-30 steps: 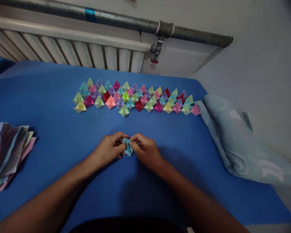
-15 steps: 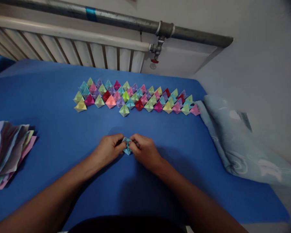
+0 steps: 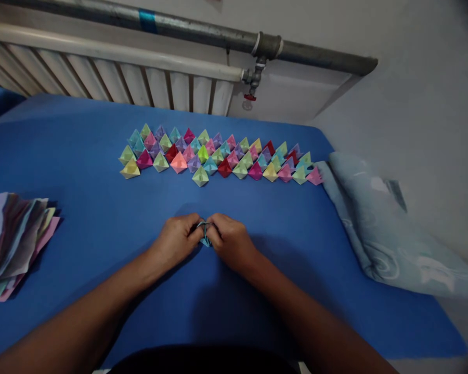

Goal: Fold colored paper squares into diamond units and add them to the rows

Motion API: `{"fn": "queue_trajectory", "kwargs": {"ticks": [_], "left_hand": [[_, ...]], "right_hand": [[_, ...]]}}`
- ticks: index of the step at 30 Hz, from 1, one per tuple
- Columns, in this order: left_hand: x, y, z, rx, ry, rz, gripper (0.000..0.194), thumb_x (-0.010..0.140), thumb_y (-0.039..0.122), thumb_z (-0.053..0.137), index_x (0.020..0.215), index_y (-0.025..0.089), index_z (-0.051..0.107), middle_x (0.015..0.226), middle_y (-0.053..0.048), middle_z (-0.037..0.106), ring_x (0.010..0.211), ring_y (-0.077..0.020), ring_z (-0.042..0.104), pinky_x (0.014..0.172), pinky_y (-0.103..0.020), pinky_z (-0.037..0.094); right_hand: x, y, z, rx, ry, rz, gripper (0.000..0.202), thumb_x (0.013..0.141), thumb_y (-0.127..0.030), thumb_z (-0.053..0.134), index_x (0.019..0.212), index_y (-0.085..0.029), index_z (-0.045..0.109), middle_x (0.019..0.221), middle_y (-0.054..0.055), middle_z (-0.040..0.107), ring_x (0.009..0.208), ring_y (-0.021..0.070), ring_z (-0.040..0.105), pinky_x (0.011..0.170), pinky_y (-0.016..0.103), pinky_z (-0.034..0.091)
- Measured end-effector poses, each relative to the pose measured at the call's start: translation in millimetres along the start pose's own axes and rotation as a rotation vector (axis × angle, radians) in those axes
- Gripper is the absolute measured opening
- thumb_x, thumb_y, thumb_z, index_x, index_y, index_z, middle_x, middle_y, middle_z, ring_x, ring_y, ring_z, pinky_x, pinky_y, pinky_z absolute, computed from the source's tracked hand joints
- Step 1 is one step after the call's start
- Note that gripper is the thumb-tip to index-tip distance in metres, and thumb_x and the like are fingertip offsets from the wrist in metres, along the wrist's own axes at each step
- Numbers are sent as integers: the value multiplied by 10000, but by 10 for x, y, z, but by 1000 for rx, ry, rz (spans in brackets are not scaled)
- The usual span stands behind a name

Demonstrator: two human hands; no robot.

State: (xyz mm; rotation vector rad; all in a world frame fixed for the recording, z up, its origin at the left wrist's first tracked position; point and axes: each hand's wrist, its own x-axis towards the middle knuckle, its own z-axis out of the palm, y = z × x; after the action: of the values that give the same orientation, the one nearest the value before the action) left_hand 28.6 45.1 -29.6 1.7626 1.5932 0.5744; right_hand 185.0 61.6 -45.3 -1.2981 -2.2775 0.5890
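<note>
A small light-blue folded paper (image 3: 205, 240) is pinched between my two hands over the blue surface (image 3: 148, 322). My left hand (image 3: 178, 237) grips its left side with thumb and fingers. On the right side my right hand (image 3: 231, 240) is closed on it in the same way. The fingertips nearly meet and cover much of the paper. Beyond the hands lie rows of small folded paper boats (image 3: 178, 162) in pink, green, blue, red, yellow and purple, with one pale green boat (image 3: 200, 177) in front of the rows.
A stack of coloured paper sheets (image 3: 23, 244) lies at the left. At the right is a folded pale blue-green blanket (image 3: 382, 228). A white radiator (image 3: 140, 85) and a metal pipe (image 3: 203, 39) with a red-handled valve (image 3: 250, 97) run along the wall behind.
My fingers have drawn slightly closer over the light-blue paper, and less of it shows between them. The boats and the sheets lie as before.
</note>
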Motion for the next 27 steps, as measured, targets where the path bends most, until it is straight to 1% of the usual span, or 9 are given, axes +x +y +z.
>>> {"fn": "queue_trajectory", "kwargs": {"ticks": [6,10,13,16,18,20,23,27], "left_hand": [[11,-22,4,15,16,29,166,814,207,478,660,194,539,518,47,544,509,-107,522,534,-223,333],[14,-34,10,6,35,40,178,822,245,472,665,196,540,539,39,559,525,-112,525,541,-229,337],[16,-30,17,24,40,54,202,821,251,462,633,197,512,534,35,557,521,-112,520,545,-234,336],[24,-16,13,23,35,37,202,813,246,467,623,196,513,525,32,559,516,-114,526,546,-238,344],[32,-8,0,-25,16,10,196,819,262,472,647,195,538,536,29,579,528,-118,549,549,-237,364],[39,-6,-20,-118,-30,-32,202,829,306,480,682,193,561,547,28,596,519,-118,562,530,-231,380],[55,-13,-53,-282,-87,-124,229,828,349,484,680,189,554,530,34,590,430,-97,519,451,-213,371],[83,-21,-74,-458,-84,-228,209,814,310,495,660,179,546,496,38,571,369,-79,480,396,-196,370]], "right_hand": [[-1,-17,-18,-8,-18,-9,146,867,-126,466,771,-186,559,733,23,630,664,134,545,646,242,371],[2,-18,-16,-1,0,14,147,860,-119,460,773,-188,557,725,20,625,656,134,541,641,240,370],[2,-3,-2,7,22,0,166,854,-115,443,754,-193,550,706,16,614,643,132,531,638,240,374],[11,19,17,29,54,-19,171,849,-124,430,745,-194,546,700,16,610,639,131,524,637,237,383],[25,33,26,73,76,-25,170,843,-131,429,734,-193,544,693,14,608,632,126,518,637,233,390],[42,41,24,148,90,0,165,838,-146,444,719,-193,548,665,0,595,606,113,502,618,223,388],[61,35,-8,310,90,95,132,836,-197,494,736,-197,580,601,-35,554,559,95,472,563,202,372],[64,19,-77,517,58,219,138,843,-290,520,783,-201,607,577,-51,512,525,91,467,512,195,370]]}}
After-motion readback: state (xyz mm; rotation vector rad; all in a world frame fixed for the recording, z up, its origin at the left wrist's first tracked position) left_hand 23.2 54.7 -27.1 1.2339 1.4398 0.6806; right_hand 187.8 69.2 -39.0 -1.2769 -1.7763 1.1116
